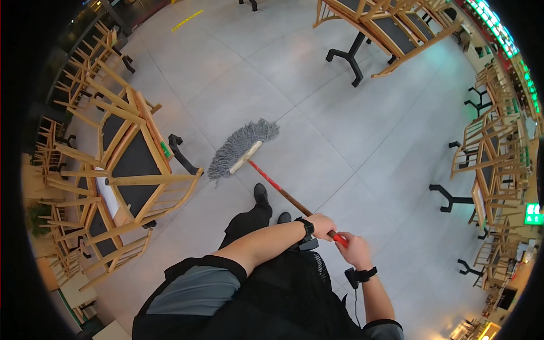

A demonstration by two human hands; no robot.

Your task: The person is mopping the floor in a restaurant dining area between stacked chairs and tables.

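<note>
A mop (241,144) with grey string lies flat on the floor ahead of my feet, its strings fanned out from a pale head bar. From that bar its red and brown handle (283,195) slants back toward my body. My left hand (322,225) is wrapped round the handle just below its upper end, a dark watch on the wrist. Closer to me, my right hand (356,251) grips the red end of the handle. A black strap with a small device and a cable sits on my right wrist. Some fingers of both hands are hidden.
Tables with wooden chairs (136,181) turned up on them stand close on my left. Other chair-topped tables (391,28) stand ahead and along the right (484,164). Black table feet (453,198) stick out over the grey tiled floor (374,130). Yellow tape (187,20) marks the floor far ahead.
</note>
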